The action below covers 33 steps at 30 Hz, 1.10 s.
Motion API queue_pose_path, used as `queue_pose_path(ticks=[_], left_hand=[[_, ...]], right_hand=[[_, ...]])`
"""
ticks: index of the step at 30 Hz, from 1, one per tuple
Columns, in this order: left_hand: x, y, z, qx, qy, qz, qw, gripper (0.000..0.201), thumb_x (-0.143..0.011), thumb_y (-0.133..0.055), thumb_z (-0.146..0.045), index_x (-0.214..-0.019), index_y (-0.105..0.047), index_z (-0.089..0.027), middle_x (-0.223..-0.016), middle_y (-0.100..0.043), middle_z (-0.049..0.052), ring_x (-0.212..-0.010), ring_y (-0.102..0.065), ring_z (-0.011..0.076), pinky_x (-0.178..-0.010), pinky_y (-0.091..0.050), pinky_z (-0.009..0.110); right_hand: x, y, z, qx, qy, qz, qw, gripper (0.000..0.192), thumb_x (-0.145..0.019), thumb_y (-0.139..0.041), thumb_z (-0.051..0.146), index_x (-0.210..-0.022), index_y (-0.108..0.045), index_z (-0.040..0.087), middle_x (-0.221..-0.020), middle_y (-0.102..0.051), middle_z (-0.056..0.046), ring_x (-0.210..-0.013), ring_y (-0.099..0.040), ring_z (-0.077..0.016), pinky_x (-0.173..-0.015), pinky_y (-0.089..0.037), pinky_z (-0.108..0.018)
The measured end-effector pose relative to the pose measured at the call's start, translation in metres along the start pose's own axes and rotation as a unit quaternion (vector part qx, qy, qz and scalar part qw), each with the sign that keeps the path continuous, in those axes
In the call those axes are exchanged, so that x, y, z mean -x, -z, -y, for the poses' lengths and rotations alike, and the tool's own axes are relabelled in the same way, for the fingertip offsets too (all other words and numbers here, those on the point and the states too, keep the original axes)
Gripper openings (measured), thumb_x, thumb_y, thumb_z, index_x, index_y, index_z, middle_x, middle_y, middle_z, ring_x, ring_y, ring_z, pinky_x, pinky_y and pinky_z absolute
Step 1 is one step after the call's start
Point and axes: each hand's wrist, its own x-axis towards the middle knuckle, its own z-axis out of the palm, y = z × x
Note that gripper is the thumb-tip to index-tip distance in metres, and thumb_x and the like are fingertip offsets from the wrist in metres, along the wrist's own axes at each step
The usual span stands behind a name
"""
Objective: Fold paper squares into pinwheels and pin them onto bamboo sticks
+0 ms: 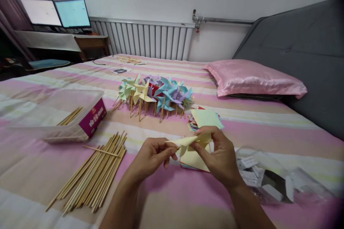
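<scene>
A pale yellow paper pinwheel [203, 139], its blades folded and curling, is held between my hands above the bed. My right hand [219, 154] is closed on its right side, thumb below and fingers over the top. At its left edge, my left hand [156, 155] is pinched together, with a small tan tip showing at the fingertips; I cannot make out what that tip belongs to. Beneath the pinwheel lies a stack of square paper sheets [194, 159], yellow on top. To the left of my left hand is a pile of wooden sticks [99, 171].
Finished pinwheels [163, 94] in several colours lie bunched ahead. A clear plastic box [77, 130] with sticks sits left. Another paper stack [206, 117] lies beyond my right hand, and a clear bag [264, 179] of small packets to the right. A pink pillow [252, 77] is farther back.
</scene>
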Motion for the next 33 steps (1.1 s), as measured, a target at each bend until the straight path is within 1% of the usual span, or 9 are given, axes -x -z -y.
queue_pose_path(ticks=[4, 8, 12, 17, 21, 24, 26, 29, 33], left_hand=[[-0.002, 0.002, 0.004, -0.033, -0.008, 0.016, 0.999, 0.027, -0.079, -0.058, -0.034, -0.091, -0.068, -0.012, -0.074, -0.065, 0.006, -0.054, -0.051, 0.0100, -0.053, -0.042, 0.023], [-0.002, 0.011, 0.006, -0.138, -0.006, 0.010, 0.990, 0.028, -0.084, -0.050, -0.034, -0.086, -0.069, -0.013, -0.072, -0.062, 0.004, -0.053, -0.049, 0.0095, -0.052, -0.038, 0.022], [-0.003, 0.013, 0.008, -0.192, -0.026, -0.006, 0.981, 0.026, -0.084, -0.049, -0.030, -0.080, -0.070, -0.014, -0.064, -0.057, 0.001, -0.061, -0.049, 0.0119, -0.058, -0.036, 0.022], [-0.005, 0.006, 0.003, -0.166, -0.012, -0.002, 0.986, 0.027, -0.084, -0.049, -0.035, -0.088, -0.067, -0.015, -0.062, -0.049, -0.001, -0.059, -0.041, 0.0111, -0.056, -0.032, 0.022], [-0.007, 0.005, 0.003, -0.098, -0.006, -0.048, 0.994, 0.026, -0.085, -0.049, -0.039, -0.087, -0.061, -0.016, -0.061, -0.039, -0.004, -0.055, -0.034, 0.0091, -0.051, -0.026, 0.020], [-0.008, 0.005, 0.006, -0.041, 0.001, -0.072, 0.997, 0.028, -0.084, -0.050, -0.042, -0.088, -0.057, -0.016, -0.060, -0.034, -0.005, -0.052, -0.028, 0.0082, -0.047, -0.021, 0.020], [-0.009, 0.004, 0.007, -0.018, 0.007, -0.068, 0.997, 0.030, -0.083, -0.050, -0.045, -0.088, -0.056, -0.016, -0.059, -0.032, -0.005, -0.051, -0.027, 0.0080, -0.047, -0.018, 0.020], [-0.009, -0.001, 0.006, -0.008, 0.014, -0.052, 0.999, 0.031, -0.082, -0.051, -0.046, -0.087, -0.056, -0.016, -0.059, -0.031, -0.005, -0.051, -0.026, 0.0078, -0.047, -0.017, 0.020], [-0.009, -0.004, 0.003, -0.011, 0.015, -0.047, 0.999, 0.030, -0.082, -0.051, -0.045, -0.087, -0.056, -0.016, -0.059, -0.031, -0.006, -0.052, -0.026, 0.0077, -0.047, -0.017, 0.020]], right_hand=[[-0.007, 0.004, -0.001, -0.062, -0.079, -0.014, 0.995, 0.030, -0.072, -0.067, 0.024, -0.099, -0.053, 0.023, -0.090, -0.060, -0.002, -0.079, -0.057, -0.0174, -0.069, -0.047, -0.030], [-0.014, 0.012, -0.003, -0.147, -0.147, -0.022, 0.978, 0.039, -0.069, -0.069, 0.025, -0.104, -0.052, 0.023, -0.085, -0.062, -0.001, -0.076, -0.059, -0.0163, -0.062, -0.048, -0.026], [-0.016, 0.015, -0.008, -0.167, -0.169, -0.026, 0.971, 0.041, -0.066, -0.071, 0.026, -0.103, -0.054, 0.021, -0.086, -0.064, -0.002, -0.077, -0.060, -0.0168, -0.063, -0.049, -0.027], [-0.017, 0.013, -0.010, -0.155, -0.137, -0.053, 0.977, 0.040, -0.069, -0.069, 0.029, -0.104, -0.054, 0.020, -0.094, -0.065, -0.005, -0.087, -0.060, -0.0196, -0.073, -0.049, -0.033], [-0.018, 0.015, -0.003, -0.134, -0.109, -0.108, 0.979, 0.059, -0.067, -0.073, 0.033, -0.118, -0.046, 0.023, -0.121, -0.055, -0.010, -0.111, -0.051, -0.0226, -0.093, -0.040, -0.041], [-0.017, 0.013, -0.002, -0.175, -0.141, -0.155, 0.962, 0.055, -0.068, -0.071, 0.037, -0.116, -0.048, 0.023, -0.125, -0.052, -0.010, -0.109, -0.052, -0.0212, -0.092, -0.041, -0.038], [-0.016, 0.007, -0.003, -0.223, -0.202, -0.125, 0.945, 0.045, -0.069, -0.069, 0.041, -0.106, -0.055, 0.020, -0.111, -0.060, -0.009, -0.093, -0.059, -0.0190, -0.082, -0.046, -0.034], [-0.013, -0.005, -0.004, -0.290, -0.289, -0.004, 0.912, 0.036, -0.071, -0.066, 0.047, -0.091, -0.063, 0.017, -0.089, -0.066, -0.006, -0.072, -0.061, -0.0144, -0.068, -0.047, -0.028], [-0.009, -0.012, -0.001, -0.337, -0.319, 0.067, 0.883, 0.033, -0.073, -0.064, 0.048, -0.078, -0.067, 0.016, -0.081, -0.067, -0.005, -0.065, -0.059, -0.0110, -0.066, -0.046, -0.025]])
